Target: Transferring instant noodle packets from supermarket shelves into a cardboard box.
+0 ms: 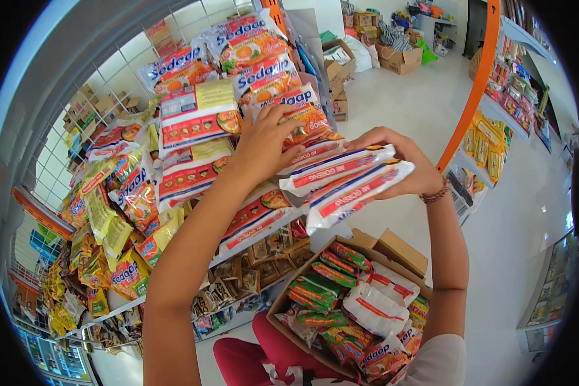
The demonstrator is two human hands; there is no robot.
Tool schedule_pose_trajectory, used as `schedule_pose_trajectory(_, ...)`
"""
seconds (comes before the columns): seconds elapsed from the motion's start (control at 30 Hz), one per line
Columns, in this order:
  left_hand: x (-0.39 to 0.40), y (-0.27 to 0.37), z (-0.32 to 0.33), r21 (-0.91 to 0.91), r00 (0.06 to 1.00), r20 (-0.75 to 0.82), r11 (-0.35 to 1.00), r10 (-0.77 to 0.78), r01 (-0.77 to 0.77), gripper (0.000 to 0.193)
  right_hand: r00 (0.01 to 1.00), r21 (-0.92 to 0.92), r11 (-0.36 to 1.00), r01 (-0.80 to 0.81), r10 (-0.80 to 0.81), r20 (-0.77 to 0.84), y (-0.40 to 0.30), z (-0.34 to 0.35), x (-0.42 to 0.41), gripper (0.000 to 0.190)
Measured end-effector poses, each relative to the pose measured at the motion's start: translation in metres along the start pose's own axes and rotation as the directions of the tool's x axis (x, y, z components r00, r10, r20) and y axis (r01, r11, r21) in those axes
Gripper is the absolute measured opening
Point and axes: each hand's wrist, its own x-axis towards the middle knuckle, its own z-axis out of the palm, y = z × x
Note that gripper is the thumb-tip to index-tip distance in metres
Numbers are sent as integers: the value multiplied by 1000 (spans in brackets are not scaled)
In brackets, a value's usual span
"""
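Stacked packs of Mie Sedaap instant noodles (pixel 198 118) cover the shelf before me. My left hand (pixel 270 140) lies with spread fingers on a noodle pack (pixel 301 108) at the right end of the stacks. With my right hand (pixel 400 159) I grip noodle packs (pixel 362 190), seen edge-on at the shelf's front corner; the fingers behind them are partly hidden. More edge-on packs lie just under and between both hands. Below, an open cardboard box (pixel 289 328) by my knees holds green, white and orange noodle packs.
A lower shelf holds brown and black sachets (pixel 236 284). Yellow noodle packs (pixel 130 275) crowd the shelf on the left, before a wire grid. An orange shelf post (pixel 468 96) stands at the right. Cardboard boxes (pixel 398 58) sit on the floor farther back.
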Motion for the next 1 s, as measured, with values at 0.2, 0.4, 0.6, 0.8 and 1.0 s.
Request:
schedule_pose_trajectory(0.2, -10, 47, 7, -462, 979, -194, 886, -61, -37, 23, 983, -23, 1000, -14, 10, -182, 34, -4, -67, 71)
schedule_pose_trajectory(0.4, -89, 129, 59, -827, 975, -91, 561, -203, 39, 91, 949, 233, 972, -25, 96, -300, 63, 17, -137, 75)
schedule_pose_trajectory(0.6, -153, 231, 98, -863, 867, 402, 193, -294, 466, 84, 733, 502, 743, -442, 622, -276, 19, 64, -233, 55)
schedule_pose_trajectory(0.8, -209, 329, 138, -616, 611, 787, -179, -86, 767, 68, 446, 576, 473, -667, 872, -200, -13, 92, -345, 50)
schedule_pose_trajectory(1.0, -224, 418, 156, -372, 479, 875, -536, 70, 758, 69, 154, 604, 300, -738, 947, -282, -36, 97, -427, 59)
